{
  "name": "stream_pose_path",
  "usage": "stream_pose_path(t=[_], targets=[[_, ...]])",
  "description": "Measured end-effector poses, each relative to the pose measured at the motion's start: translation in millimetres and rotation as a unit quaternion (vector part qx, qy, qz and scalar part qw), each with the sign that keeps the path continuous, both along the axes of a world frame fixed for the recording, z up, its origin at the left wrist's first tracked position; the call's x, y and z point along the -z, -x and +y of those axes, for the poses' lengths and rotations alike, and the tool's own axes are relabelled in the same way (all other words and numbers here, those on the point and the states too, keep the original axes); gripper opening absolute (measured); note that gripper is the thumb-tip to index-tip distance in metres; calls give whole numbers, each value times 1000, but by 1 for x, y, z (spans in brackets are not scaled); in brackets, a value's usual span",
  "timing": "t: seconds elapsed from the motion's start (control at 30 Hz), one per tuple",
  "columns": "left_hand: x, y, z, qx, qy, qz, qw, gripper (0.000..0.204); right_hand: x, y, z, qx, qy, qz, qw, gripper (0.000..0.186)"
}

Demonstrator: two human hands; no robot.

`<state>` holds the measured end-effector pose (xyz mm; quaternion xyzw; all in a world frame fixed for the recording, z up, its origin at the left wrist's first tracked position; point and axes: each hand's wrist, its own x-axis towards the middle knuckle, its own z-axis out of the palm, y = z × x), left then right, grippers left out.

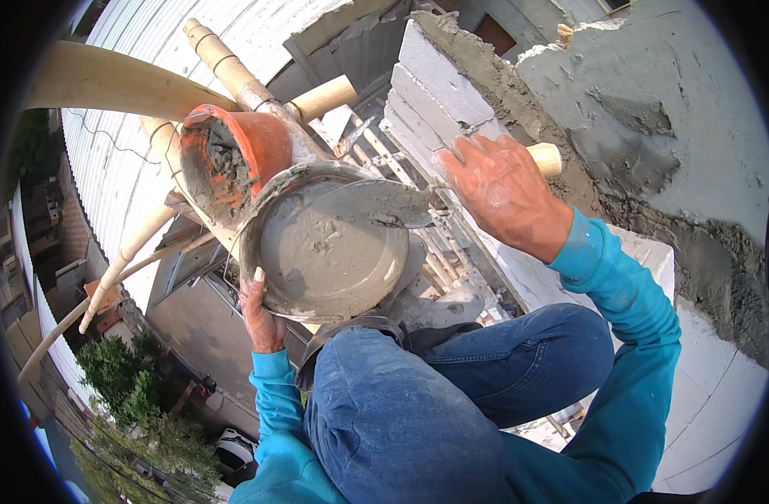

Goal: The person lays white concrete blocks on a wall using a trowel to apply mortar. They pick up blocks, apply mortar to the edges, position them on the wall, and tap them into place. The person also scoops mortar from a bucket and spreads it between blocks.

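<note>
My right hand (512, 195) is closed round the grip of a trowel. The mortar-smeared trowel blade (376, 204) reaches left over the far right part of a round basin (271, 210). Wet grey mortar (325, 248) lies in this basin, spread up its inner wall. At the basin's near left edge, my left hand (262, 315) grips the rim, its thumb on top and the other fingers mostly hidden below. Just beyond the basin stands an orange bucket (271, 143), tilted, with mortar clinging inside.
Bamboo poles (220, 59) of a scaffold cross at the upper left. Along the right runs a wall of pale blocks (439, 71), with rough mortar (519, 97) beside it. My bent knees (384, 403) are close to the basin. Ground and trees (128, 378) lie far below at left.
</note>
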<state>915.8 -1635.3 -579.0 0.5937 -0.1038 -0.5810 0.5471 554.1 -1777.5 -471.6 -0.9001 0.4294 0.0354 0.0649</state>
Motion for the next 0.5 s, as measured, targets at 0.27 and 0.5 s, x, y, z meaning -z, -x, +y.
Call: stream_pose_path(t=[0.27,0.5], targets=[[-10,13,-8,9,9,-36,999,53,35,20,28,13,6,-51,999,27],[-28,38,-17,41,21,-70,996,56,82,-6,61,33,-150,-169,974,24]])
